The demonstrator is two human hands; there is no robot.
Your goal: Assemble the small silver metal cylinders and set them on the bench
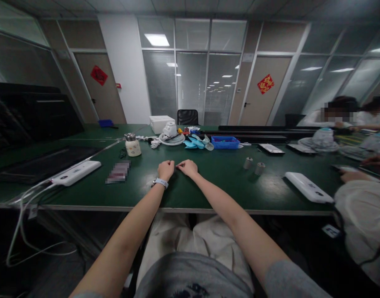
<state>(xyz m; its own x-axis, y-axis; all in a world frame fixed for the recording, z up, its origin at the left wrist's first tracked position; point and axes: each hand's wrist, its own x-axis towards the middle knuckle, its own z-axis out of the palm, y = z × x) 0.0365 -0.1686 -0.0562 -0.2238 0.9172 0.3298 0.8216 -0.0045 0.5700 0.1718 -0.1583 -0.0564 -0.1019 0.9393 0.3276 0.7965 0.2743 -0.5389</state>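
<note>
My left hand (166,169), with a watch (160,182) on its wrist, is closed just above the green table (208,194). Close beside it, my right hand (189,167) has thumb and forefinger pinched together, pointing at the left. Whatever lies in the fingers of either hand is too small or hidden to name. To the right stand two short metal cylinders, a nearer one (260,168) and a farther one (248,163). A flat blurred-out rectangular item (118,172) lies left of my hands.
A cream jar (133,146) stands at left. Behind are a white fan part with a grille (171,140), light-blue fan blades (195,142), a blue tray (225,142) and a white box (162,123). White devices lie left (80,172) and right (308,187). Co-workers sit at right.
</note>
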